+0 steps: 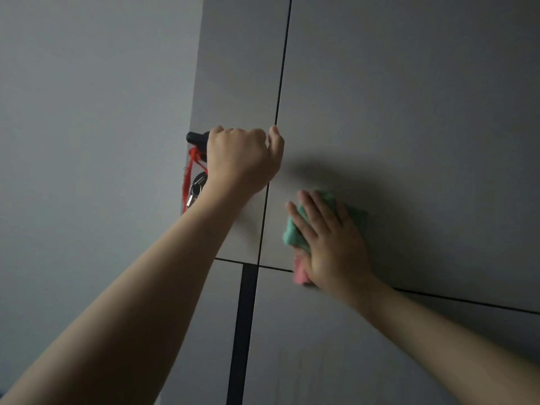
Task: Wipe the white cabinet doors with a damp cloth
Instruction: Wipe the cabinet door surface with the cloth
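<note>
Cloth (295,229), green with a pink end showing below my palm, lies flat under my right hand (330,244) on the right-hand upper door (409,112), low down and just right of the dark vertical gap (280,77) that I take as my landmark. My right hand is spread, fingers straight and pressing the cloth to the panel, fingertips pointing up and a little toward the gap. Its long axis runs from the pink end at the door's bottom edge up to the green end. Most of the unwiped-looking panel lies above and to the right of the gap, so I judge the next stroke goes up and away from it.

Left of the gap, my left hand (244,156) curls round the black handle (196,138) on the narrow upper door (233,68), thumb at the gap's edge. It is the farther hand from the cloth.

Count: one cloth, two upper doors in view, two lower doors (321,346), one handle, one bunch of keys (196,188) on a red cord (188,176) hanging under the handle
</note>
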The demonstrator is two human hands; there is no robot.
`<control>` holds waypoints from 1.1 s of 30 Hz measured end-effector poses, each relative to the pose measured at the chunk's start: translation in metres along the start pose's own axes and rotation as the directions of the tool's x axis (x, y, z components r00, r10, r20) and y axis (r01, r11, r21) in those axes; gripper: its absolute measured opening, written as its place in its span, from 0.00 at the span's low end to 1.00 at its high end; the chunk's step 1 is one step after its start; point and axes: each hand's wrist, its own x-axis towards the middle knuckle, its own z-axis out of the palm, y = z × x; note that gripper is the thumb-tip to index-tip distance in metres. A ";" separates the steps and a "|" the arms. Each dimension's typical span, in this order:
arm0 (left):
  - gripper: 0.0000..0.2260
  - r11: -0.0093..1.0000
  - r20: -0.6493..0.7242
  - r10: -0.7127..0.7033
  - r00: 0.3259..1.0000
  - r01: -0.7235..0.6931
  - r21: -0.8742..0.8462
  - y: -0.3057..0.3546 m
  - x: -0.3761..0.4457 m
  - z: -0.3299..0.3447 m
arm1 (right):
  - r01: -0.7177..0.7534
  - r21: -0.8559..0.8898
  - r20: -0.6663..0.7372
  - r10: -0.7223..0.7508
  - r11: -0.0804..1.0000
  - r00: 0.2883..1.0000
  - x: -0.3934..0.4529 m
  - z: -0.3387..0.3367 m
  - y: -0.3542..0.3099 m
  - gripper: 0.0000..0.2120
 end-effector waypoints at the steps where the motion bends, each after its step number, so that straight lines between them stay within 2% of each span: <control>1: 0.22 1.000 0.000 0.007 1.000 -0.007 0.005 -0.002 0.000 0.000 | -0.011 -0.021 -0.020 0.010 1.000 1.000 0.008 0.003 -0.013 0.31; 3: 0.23 1.000 -0.011 0.020 1.000 -0.020 0.012 -0.002 -0.001 0.001 | 0.088 -0.068 -0.006 -0.089 0.994 0.996 0.009 0.007 -0.025 0.31; 5: 0.23 0.999 -0.009 0.030 1.000 -0.030 0.012 -0.002 -0.001 0.000 | 0.219 -0.058 0.042 -0.217 0.974 0.975 -0.002 0.004 -0.005 0.31; 7: 0.24 1.000 0.005 0.027 1.000 -0.027 0.013 -0.001 -0.001 0.000 | 0.209 -0.047 0.017 -0.208 0.977 0.978 -0.015 -0.004 0.034 0.30; 9: 0.24 1.000 0.014 0.016 1.000 -0.017 0.021 -0.001 -0.001 -0.001 | 0.061 -0.076 -0.081 -0.067 0.995 0.994 -0.016 -0.006 0.072 0.28; 10: 0.24 0.999 0.022 0.016 1.000 -0.017 0.028 -0.001 -0.001 -0.001 | -0.061 -0.060 -0.111 0.054 0.996 0.992 -0.014 -0.008 0.081 0.28; 12: 0.24 0.999 0.038 0.009 0.999 -0.010 0.032 0.001 -0.001 -0.002 | -0.300 -0.001 -0.177 0.295 0.954 0.939 -0.002 -0.008 0.070 0.29; 13: 0.24 1.000 0.042 0.002 0.999 -0.003 0.028 0.001 -0.002 -0.003 | -0.336 0.021 -0.182 0.334 0.942 0.925 0.005 -0.007 0.056 0.29; 14: 0.23 1.000 0.042 -0.004 0.999 0.003 0.026 0.000 -0.002 -0.003 | -0.263 0.035 -0.175 0.265 0.964 0.948 0.011 -0.006 0.044 0.29; 16: 0.23 1.000 0.044 -0.002 0.999 0.001 0.025 -0.001 -0.003 -0.004 | 0.079 -0.027 -0.127 -0.082 0.997 0.989 0.007 -0.003 0.042 0.29; 17: 0.23 1.000 0.043 -0.001 0.999 0.000 0.022 0.000 -0.003 -0.005 | 0.209 -0.041 -0.075 -0.211 0.977 0.975 0.001 -0.006 0.058 0.28; 18: 0.23 1.000 0.043 -0.001 0.999 0.000 0.025 0.000 -0.004 -0.005 | 0.239 -0.029 -0.056 -0.240 0.971 0.969 -0.004 -0.010 0.081 0.29; 19: 0.23 0.999 0.046 0.005 0.999 -0.007 0.034 0.002 -0.003 -0.005 | 0.168 -0.024 -0.072 -0.169 0.986 0.983 -0.009 -0.014 0.110 0.29; 20: 0.23 0.999 0.046 0.008 0.999 -0.010 0.037 0.002 -0.003 -0.006 | 0.020 -0.030 -0.105 -0.023 0.999 0.994 -0.012 -0.017 0.137 0.29; 21: 0.23 0.999 0.043 0.006 0.999 -0.007 0.039 0.002 -0.004 -0.006 | -0.172 -0.026 -0.143 0.167 0.985 0.976 -0.013 -0.020 0.164 0.29; 23: 0.22 0.999 0.034 0.007 0.999 -0.008 0.042 0.003 -0.003 -0.007 | -0.501 0.074 -0.178 0.506 0.862 0.844 -0.013 -0.031 0.197 0.30; 24: 0.21 0.999 0.043 -0.009 0.999 0.008 0.037 0.001 -0.003 -0.008 | -0.607 0.129 -0.182 0.620 0.784 0.763 -0.007 -0.032 0.197 0.31; 25: 0.21 0.999 0.048 -0.030 0.998 0.029 0.029 0.002 -0.001 -0.008 | -0.660 0.156 -0.188 0.678 0.735 0.710 -0.001 -0.032 0.189 0.31; 26: 0.19 0.998 0.048 -0.063 0.997 0.062 0.022 0.004 0.000 -0.008 | -0.640 0.165 -0.200 0.661 0.750 0.723 0.003 -0.030 0.176 0.30; 27: 0.17 0.995 0.034 -0.097 0.995 0.097 0.018 0.008 0.002 -0.008 | -0.544 0.158 -0.212 0.566 0.824 0.796 0.002 -0.027 0.164 0.29; 28: 0.15 0.994 0.000 -0.106 0.994 0.106 0.012 0.018 0.006 -0.007 | -0.384 0.103 -0.203 0.398 0.917 0.895 -0.003 -0.025 0.159 0.29; 29: 0.12 0.996 -0.039 -0.088 0.995 0.089 0.009 0.030 0.010 -0.004 | -0.227 0.019 -0.152 0.227 0.974 0.962 -0.010 -0.026 0.162 0.29; 30: 0.11 0.999 -0.070 -0.052 0.996 0.052 0.005 0.044 0.011 -0.001 | -0.130 -0.047 -0.118 0.124 0.990 0.985 -0.013 -0.030 0.176 0.29; 31: 0.11 1.000 -0.083 -0.008 0.997 0.008 -0.008 0.060 0.012 0.005 | -0.137 -0.060 -0.118 0.129 0.989 0.985 -0.014 -0.033 0.194 0.29; 33: 0.16 0.996 -0.050 0.030 0.998 -0.034 -0.087 0.093 0.011 0.019 | -0.374 0.029 -0.171 0.373 0.927 0.912 -0.009 -0.043 0.221 0.29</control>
